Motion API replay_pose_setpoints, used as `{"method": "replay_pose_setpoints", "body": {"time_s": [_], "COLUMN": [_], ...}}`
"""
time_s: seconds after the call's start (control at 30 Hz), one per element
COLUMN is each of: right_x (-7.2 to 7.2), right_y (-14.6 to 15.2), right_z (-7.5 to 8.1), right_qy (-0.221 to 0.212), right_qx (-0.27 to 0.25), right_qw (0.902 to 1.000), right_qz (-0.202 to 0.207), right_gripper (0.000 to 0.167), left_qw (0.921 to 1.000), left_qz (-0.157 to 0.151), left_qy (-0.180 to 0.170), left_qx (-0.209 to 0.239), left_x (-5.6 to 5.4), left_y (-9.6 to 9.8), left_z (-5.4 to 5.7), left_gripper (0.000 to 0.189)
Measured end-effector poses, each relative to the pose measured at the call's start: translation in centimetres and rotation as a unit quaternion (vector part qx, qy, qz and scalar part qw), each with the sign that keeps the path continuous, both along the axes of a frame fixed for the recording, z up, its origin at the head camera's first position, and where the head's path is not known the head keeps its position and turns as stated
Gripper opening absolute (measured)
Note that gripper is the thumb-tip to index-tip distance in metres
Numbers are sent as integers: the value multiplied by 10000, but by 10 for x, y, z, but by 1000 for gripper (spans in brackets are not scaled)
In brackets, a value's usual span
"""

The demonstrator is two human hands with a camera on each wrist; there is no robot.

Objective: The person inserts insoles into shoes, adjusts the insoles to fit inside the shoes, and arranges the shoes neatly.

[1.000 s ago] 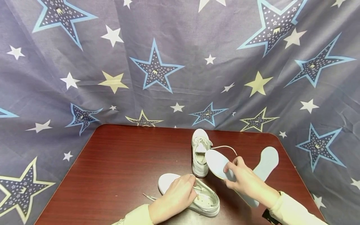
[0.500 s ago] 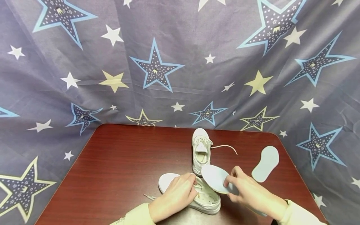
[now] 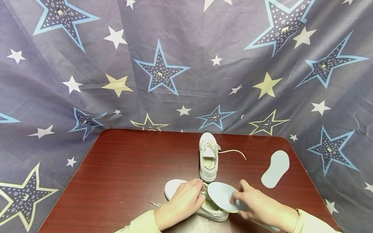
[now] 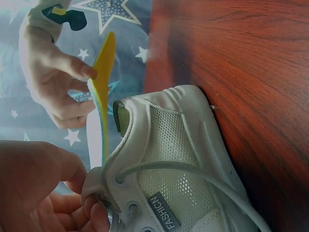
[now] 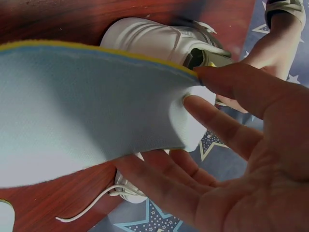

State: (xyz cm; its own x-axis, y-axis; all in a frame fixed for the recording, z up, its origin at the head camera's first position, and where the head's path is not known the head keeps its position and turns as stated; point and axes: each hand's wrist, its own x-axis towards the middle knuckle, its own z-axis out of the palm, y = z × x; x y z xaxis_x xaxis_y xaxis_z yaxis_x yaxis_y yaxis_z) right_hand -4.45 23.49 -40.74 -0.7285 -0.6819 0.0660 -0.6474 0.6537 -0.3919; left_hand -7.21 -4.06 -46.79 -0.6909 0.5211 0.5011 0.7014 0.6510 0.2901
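My left hand (image 3: pixel 185 202) pinches the tongue of a white lace-up sneaker (image 4: pixel 174 125), which lies sideways near the table's front with its toe to the left. My right hand (image 3: pixel 257 204) grips a pale blue insole (image 3: pixel 222 195) with a yellow underside, thumb and fingers at its edges. In the head view the insole's rounded end overlaps the sneaker's opening. From the left wrist, the insole (image 4: pixel 100 96) stands tilted at the opening, with the right hand (image 4: pixel 58 72) behind it. The right wrist view shows the insole (image 5: pixel 96 101) bent slightly where the fingers press.
A second white sneaker (image 3: pixel 208 158) stands behind, toe away, one lace (image 3: pixel 233 151) trailing right. Another pale blue insole (image 3: pixel 275 169) lies flat on the right of the dark red table (image 3: pixel 140 161). A star-patterned cloth (image 3: pixel 186 81) hangs around the table.
My right hand has brought the insole left and down, from beside the back sneaker to over the front sneaker's opening. My left hand has stayed on the front sneaker.
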Motion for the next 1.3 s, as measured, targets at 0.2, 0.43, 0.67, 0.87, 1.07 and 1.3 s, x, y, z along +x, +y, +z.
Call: {"method": "replay_pose_setpoints", "body": {"time_s": [0.2,0.43,0.67,0.87,1.07,1.3], "right_x": [0,-3,-7,-11,-15,-15], "right_y": [-3,-11,-20,-26,-33,-40], "right_z": [0,2,9,17,20,18], "right_qy": [77,367,438,252,292,456], "right_qx": [184,370,652,1144,1375,1501], "right_qw": [9996,9979,9958,9921,9886,9854], "right_qz": [209,382,464,449,547,657], "right_gripper": [31,27,24,24,23,19], "left_qw": [10000,9999,9998,9998,9999,9997], "left_qz": [-17,-92,-149,-109,-139,-179], "left_qy": [-50,-66,114,134,63,-147], "left_qx": [-21,-5,28,-10,9,-28], "left_x": [2,2,1,1,0,0], "left_y": [0,0,-1,-1,-1,0], "left_z": [3,3,3,2,3,4], "left_gripper": [14,14,16,15,15,14]}}
